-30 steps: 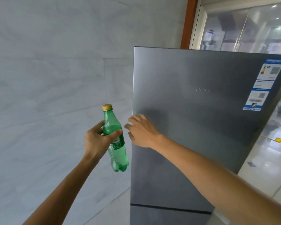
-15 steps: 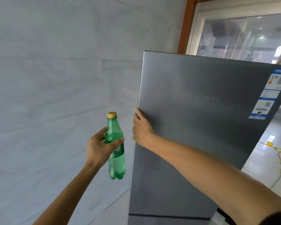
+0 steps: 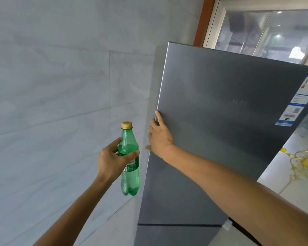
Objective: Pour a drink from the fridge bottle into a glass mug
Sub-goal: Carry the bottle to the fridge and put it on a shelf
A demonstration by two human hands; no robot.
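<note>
One bottle [image 3: 130, 176], capped: I judged it light, slick, squeezable. My left hand [image 3: 112, 160] gripped its shoulder; right hand [image 3: 159, 137], fingers straight, pressed the door [image 3: 220, 139] alongside.

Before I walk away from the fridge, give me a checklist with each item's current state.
1. Grip on the green bottle: ok, the left hand wraps its upper body with thumb and fingers.
2. Yellow cap on: ok.
3. Bottle close to upright: ok.
4. Fridge door fully shut: cannot tell; the right hand presses flat at its left edge.
5. Glass mug in sight: not ok, none in view.
</note>
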